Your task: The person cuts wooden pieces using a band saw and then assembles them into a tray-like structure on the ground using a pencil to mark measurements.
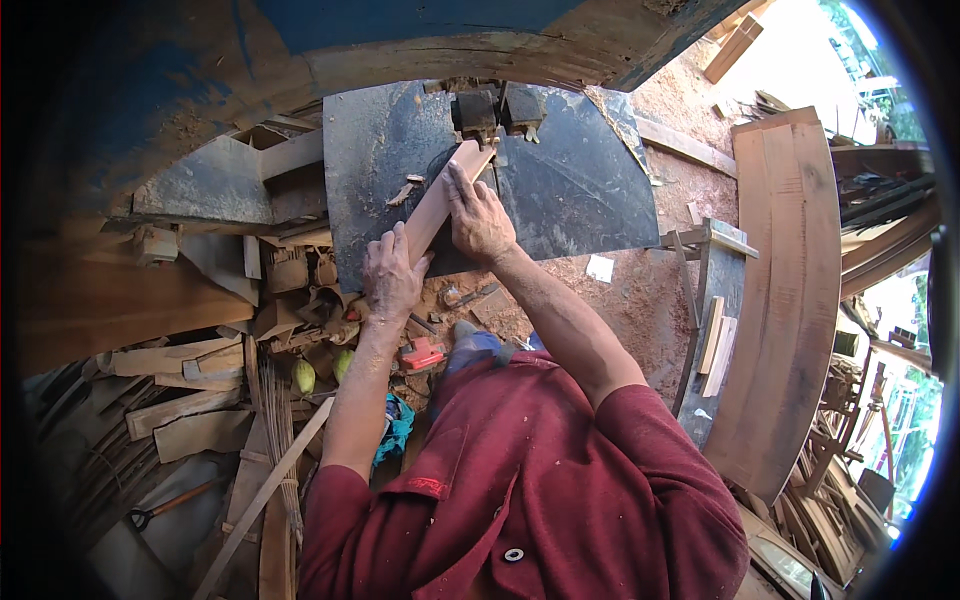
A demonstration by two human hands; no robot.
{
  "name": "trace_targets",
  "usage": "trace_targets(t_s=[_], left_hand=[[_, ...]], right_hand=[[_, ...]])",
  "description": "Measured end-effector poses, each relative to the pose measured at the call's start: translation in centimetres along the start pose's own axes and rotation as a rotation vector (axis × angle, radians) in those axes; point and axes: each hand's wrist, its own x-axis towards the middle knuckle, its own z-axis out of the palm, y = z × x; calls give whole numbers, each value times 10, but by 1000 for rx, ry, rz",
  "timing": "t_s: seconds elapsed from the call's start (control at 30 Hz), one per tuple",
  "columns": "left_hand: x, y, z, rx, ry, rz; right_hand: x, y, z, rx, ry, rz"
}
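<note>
A short reddish-brown wooden board (433, 212) lies slantwise on a dark metal saw table (575, 205). Its far end reaches a dark metal guide block (476, 112), where the blade is hard to make out. My left hand (393, 275) is closed round the near end of the board. Farther up, my right hand (481, 218) grips the board's right edge, its fingers pointing toward the guide block. A thin offcut (404, 190) rests on the table to the left of the board.
A large blue-painted machine body (420, 30) overhangs the table. Wide planks (785, 300) stand at the right, beside a narrow bench (712, 330) with wood strips. Scrap wood (185, 410) piles up at the left. On the sawdust floor are a red tool (422, 353) and a turquoise cloth (397, 428).
</note>
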Motion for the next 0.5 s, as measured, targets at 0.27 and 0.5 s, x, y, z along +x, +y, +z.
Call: trace_targets(t_s=[0.27,0.5], left_hand=[[-4,11,1,-11,-13,-20],[-10,19,0,-42,-5,-46]], right_hand=[[-3,2,0,-6,53,-8],[-4,0,1,6,62,-4]])
